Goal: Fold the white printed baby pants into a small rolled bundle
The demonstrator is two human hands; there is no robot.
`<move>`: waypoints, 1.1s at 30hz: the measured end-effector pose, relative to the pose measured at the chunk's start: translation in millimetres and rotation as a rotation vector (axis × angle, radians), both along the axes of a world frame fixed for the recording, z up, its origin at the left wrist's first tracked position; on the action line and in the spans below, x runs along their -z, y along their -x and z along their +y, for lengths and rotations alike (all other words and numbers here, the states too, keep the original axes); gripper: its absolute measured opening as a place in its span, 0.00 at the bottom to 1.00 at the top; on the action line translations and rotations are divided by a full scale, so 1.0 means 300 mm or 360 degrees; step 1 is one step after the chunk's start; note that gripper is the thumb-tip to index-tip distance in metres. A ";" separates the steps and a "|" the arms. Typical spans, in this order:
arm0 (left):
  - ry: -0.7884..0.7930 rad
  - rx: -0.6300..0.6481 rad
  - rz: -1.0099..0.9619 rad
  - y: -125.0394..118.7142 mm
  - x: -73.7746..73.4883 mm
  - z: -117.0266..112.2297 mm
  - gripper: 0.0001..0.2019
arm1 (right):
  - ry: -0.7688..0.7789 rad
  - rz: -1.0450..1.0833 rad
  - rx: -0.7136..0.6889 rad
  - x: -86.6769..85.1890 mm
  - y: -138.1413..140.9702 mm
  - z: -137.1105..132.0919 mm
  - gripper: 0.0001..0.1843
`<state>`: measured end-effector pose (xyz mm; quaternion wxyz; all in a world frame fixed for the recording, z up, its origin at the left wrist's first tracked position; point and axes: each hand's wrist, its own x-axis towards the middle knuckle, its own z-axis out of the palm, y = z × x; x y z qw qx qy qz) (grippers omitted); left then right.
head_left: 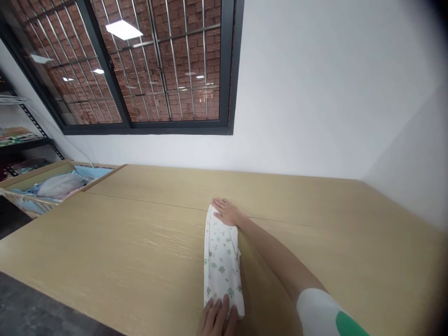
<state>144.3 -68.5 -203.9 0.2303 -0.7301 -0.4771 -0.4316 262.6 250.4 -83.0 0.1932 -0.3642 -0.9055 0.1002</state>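
Observation:
A white cloth [222, 261] with a small green print lies folded into a long narrow strip on the tan table [140, 238]. It looks like a small garment, but its kind cannot be made out. My right hand [227, 212] rests flat on the far end of the strip, fingers stretched out to the left. At the near end, my left hand [217, 319] touches the cloth with its fingers slightly apart; the rest of that hand is cut off by the bottom of the view. Neither hand grips anything visible.
At the table's left end stands a wooden-sided bin [66, 184] holding blue and grey fabric. Shelves [21, 140] are beyond it. A barred window [157, 65] and a white wall [315, 93] rise behind the table. A seam runs along the tabletop.

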 end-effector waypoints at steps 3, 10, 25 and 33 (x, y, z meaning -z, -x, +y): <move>0.0120 0.0277 0.0012 0.061 -0.117 0.017 0.13 | -0.0068 0.0065 0.0051 -0.032 0.003 -0.060 0.29; 0.0729 0.0575 0.0188 0.245 -0.304 0.018 0.15 | 0.0005 0.0111 -0.0012 -0.077 -0.096 -0.478 0.17; 0.0953 0.0429 0.0213 0.215 -0.277 0.013 0.13 | -0.0489 -0.0108 -0.0158 0.076 -0.188 -0.947 0.15; 0.1099 0.0588 0.0182 0.209 -0.291 -0.042 0.07 | -0.0031 -0.0077 0.0003 0.003 -0.206 -1.030 0.08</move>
